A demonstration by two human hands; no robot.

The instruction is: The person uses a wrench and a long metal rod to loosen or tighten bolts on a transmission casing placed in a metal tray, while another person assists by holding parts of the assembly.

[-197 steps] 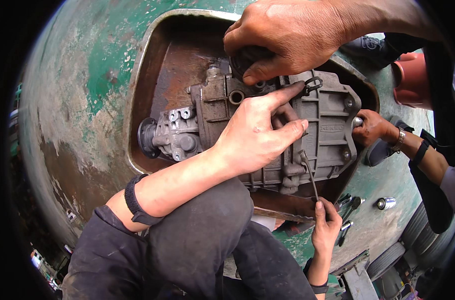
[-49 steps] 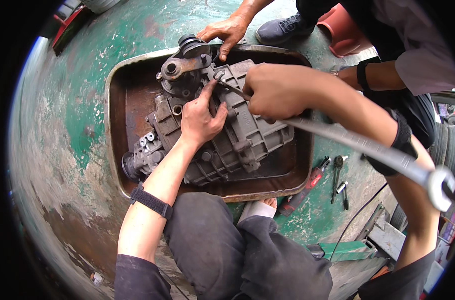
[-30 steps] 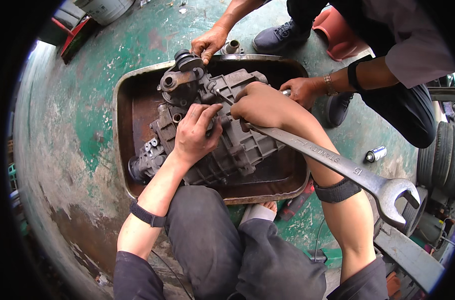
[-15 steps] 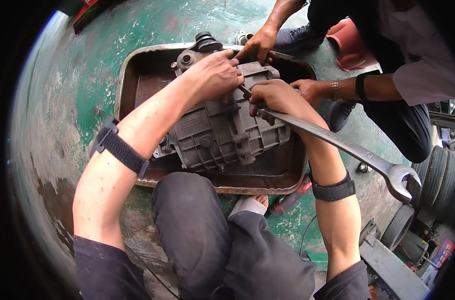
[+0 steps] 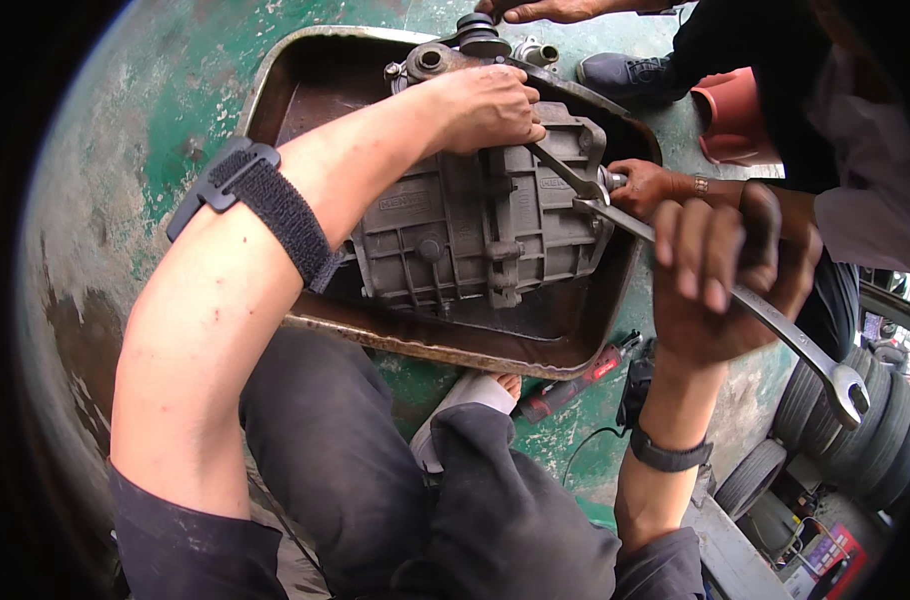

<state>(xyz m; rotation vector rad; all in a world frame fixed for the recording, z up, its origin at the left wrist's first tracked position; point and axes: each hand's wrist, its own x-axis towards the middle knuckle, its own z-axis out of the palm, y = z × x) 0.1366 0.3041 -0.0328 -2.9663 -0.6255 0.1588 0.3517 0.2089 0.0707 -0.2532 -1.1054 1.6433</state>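
Left hand: fingers closed on one end of a dark wrench, held above the grey metal housing. Right hand: blurred, fingers half curled, with a long wrench crossing it; can't tell if the grip is tight. Wrench ends meet between the hands; can't tell whether they're hooked together.

Housing lies in a shallow metal tray, brown inside, bare bottom showing along the near side. Black pulley sits at the housing's far side, near the tray's far rim. Co-worker's one hand is at the pulley, the other on a round metal part at the housing's right end.

Outside the tray: red-and-black power tool just beside the near right corner, tires stacked further right.
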